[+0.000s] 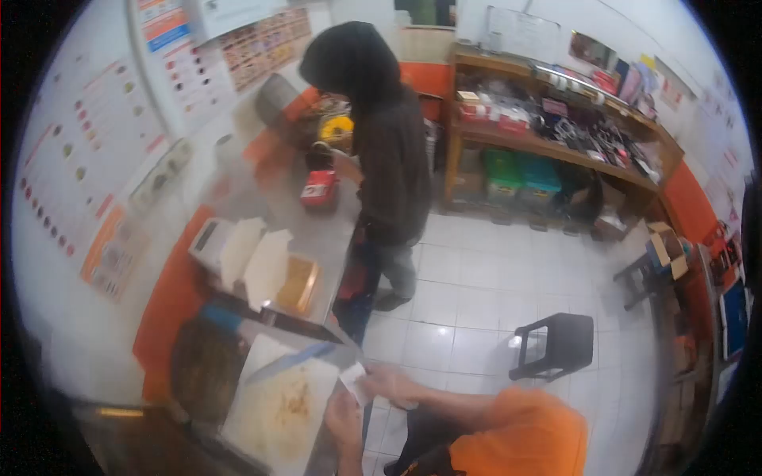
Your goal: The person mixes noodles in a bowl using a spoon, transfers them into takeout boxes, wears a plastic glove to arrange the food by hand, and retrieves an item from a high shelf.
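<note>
My left hand and my right hand are close together at the counter's front edge. Between them is a small white piece, perhaps paper or tissue, with the fingers of both hands closed on it. Just left of my hands lies a white board with brown stains and crumbs. A long bluish knife-like tool rests across its far part. Beyond the board stands an open white box, beside a golden-brown block. Blur hides the finer detail of my fingers.
A person in a dark hooded top stands farther along the counter, near a red box. A dark stool stands on the tiled floor. Wooden shelves with many goods line the back. A round dark item sits left of the board.
</note>
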Available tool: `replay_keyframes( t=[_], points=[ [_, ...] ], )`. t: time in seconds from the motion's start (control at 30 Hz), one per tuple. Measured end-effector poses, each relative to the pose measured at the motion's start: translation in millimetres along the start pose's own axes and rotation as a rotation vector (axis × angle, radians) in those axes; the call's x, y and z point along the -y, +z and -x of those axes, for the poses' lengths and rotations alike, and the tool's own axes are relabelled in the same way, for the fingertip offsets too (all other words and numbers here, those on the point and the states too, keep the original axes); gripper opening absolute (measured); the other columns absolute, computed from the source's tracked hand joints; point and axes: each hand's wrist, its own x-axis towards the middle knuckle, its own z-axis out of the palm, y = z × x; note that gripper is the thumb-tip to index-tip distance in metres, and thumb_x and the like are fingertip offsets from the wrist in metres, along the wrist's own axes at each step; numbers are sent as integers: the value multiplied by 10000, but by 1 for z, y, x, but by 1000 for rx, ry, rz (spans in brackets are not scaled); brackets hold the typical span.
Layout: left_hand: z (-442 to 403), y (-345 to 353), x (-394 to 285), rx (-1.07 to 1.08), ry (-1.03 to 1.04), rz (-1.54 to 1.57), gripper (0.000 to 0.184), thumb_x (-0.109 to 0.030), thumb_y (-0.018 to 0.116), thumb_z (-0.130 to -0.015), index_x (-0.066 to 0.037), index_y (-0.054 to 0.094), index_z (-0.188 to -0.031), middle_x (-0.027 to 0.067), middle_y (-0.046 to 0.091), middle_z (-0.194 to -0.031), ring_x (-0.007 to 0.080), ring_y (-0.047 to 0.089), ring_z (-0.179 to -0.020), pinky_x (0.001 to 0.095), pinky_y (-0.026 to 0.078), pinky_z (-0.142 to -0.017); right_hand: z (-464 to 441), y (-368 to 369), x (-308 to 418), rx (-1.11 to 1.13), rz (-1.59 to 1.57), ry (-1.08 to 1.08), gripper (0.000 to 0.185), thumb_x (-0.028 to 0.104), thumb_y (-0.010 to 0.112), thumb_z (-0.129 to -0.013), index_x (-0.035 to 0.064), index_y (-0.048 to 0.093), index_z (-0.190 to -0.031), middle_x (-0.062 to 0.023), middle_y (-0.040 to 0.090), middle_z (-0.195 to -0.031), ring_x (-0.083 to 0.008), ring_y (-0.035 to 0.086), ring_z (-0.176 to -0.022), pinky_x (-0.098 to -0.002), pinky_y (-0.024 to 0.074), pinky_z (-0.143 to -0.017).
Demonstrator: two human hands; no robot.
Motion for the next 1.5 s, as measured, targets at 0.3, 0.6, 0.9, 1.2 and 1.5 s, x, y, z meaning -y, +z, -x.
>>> replay_keyframes(
  t=[0.3, 0.6, 0.9, 1.2, 1.5],
  points=[
    [-274, 37, -24, -253, 690, -894, 542, -171, 776, -783, 10, 585, -1257, 269, 485, -1350, 438, 412, -1273, 498, 324, -1084, -188, -143, -98, -215, 303, -311, 299, 310, 660, -888, 14, 626, -903, -191, 649, -787, -353, 655, -788, -453, 503, -710],
    [-321, 37, 50, -496, 523, -839, 293, -220, 780, -833, -42, 668, -1036, 207, 507, -1220, 291, 544, -1059, 413, 484, -851, -311, -154, 27, -515, -140, -168, 299, 242, 630, -893, 15, 675, -1082, -252, 683, -1043, -366, 672, -978, -429, 517, -840],
    [-341, 44, 27, -365, 295, -664, 434, -190, 769, -851, 5, 612, -1205, 183, 629, -1149, 236, 665, -952, 324, 556, -815, -344, -135, 43, -196, 662, -56, 563, 389, 656, -861, 70, 598, -1322, -231, 629, -1253, -382, 624, -1128, -454, 484, -961],
    [-85, -56, -50, 64, 274, -371, 463, -98, 682, -926, -21, 520, -1353, 116, 614, -1292, 201, 585, -1212, 358, 475, -1026, -216, -103, -192, -604, 269, 35, 459, 304, 560, -974, -23, 602, -1293, -231, 636, -1266, -362, 593, -1199, -416, 447, -1021],
    [324, -211, 110, -272, -747, 109, 735, -367, 704, -912, -58, 382, -1497, 134, 462, -1480, 230, 452, -1349, 346, 391, -1105, 34, 10, -403, 481, 247, 529, 351, 244, 566, -963, -8, 631, -1198, -176, 644, -1113, -295, 621, -1058, -444, 486, -831]
  ],
)
